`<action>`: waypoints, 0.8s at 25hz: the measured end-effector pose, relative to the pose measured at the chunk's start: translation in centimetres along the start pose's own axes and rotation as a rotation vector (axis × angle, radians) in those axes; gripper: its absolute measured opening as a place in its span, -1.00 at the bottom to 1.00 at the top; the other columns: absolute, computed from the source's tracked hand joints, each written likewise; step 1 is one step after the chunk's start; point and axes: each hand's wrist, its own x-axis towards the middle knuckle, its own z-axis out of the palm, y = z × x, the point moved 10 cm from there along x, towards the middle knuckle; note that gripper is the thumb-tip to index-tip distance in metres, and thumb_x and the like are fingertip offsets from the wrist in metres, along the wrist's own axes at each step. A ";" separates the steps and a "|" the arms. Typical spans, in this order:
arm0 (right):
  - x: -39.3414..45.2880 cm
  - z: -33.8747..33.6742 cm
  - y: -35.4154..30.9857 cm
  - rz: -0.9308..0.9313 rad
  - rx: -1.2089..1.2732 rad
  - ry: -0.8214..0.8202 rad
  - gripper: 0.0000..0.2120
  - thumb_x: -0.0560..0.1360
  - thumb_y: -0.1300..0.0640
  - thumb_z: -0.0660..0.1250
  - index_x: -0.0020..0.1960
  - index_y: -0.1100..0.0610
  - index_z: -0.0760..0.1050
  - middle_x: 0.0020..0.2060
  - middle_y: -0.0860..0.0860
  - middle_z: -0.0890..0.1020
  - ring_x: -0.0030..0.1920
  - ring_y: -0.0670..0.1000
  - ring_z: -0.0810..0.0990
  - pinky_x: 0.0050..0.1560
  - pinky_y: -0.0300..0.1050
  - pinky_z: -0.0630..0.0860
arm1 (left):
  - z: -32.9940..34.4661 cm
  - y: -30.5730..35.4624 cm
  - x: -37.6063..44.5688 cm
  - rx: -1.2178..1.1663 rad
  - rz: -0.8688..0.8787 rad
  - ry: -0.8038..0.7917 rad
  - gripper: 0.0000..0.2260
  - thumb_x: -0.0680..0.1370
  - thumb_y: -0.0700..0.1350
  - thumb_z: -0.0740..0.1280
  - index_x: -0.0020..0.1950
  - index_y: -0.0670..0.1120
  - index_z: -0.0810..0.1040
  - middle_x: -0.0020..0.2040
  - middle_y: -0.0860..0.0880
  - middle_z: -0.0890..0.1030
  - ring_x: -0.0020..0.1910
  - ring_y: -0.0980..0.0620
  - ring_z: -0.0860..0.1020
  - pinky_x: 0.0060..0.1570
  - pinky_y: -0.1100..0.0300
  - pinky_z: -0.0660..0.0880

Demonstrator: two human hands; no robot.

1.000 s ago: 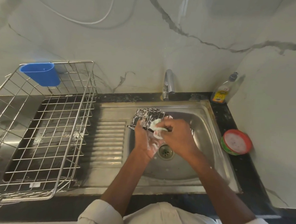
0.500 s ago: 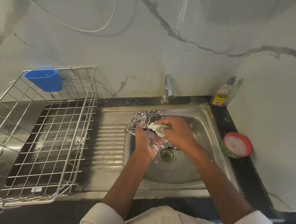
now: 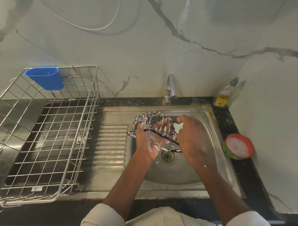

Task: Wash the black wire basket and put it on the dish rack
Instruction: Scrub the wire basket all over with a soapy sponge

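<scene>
- Black wire, coated in suds, makes up the black wire basket (image 3: 151,124), which is held tilted over the sink (image 3: 210,137), above the drain (image 3: 167,156) and below the tap (image 3: 171,87).
- It is gripped from beneath by the left hand (image 3: 149,140), whose soapy fingers are curled up through the mesh.
- A pale scrubbing pad (image 3: 178,127) is pinched in the right hand (image 3: 189,132) and pressed against the basket's right end.
- For a good scrub, each wire crossing is best worked in short strokes along the wires, and the basket turned so that the underside and corners are also reached.
- A firm hold is judged necessary, since soapy wire is likely to slip.
- Rinsing under the tap is not yet done, and the dish rack (image 3: 47,134), with its blue cup (image 3: 44,79), is seen well apart to the left on the worktop (image 3: 229,119).
- A soap bottle (image 3: 224,97) and a red-rimmed tub (image 3: 238,146) are seen to the right of the sink.
- Compared with half a second ago, the basket is seen tipped further, with more of its near rim exposed, and the pad has been shifted from its middle to its right end.
</scene>
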 end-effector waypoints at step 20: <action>-0.5 2.5 0.4 -0.033 0.167 -0.050 -0.68 0.46 0.36 0.35 0.05 0.03 0.71 -0.02 0.00 0.74 -0.05 -0.01 0.70 -0.05 -0.20 0.56 | -1.2 0.8 0.8 -0.095 0.043 0.025 -0.36 0.74 0.20 -0.01 0.46 -0.31 0.44 0.22 -0.30 0.70 0.19 -0.18 0.69 0.38 -0.32 0.49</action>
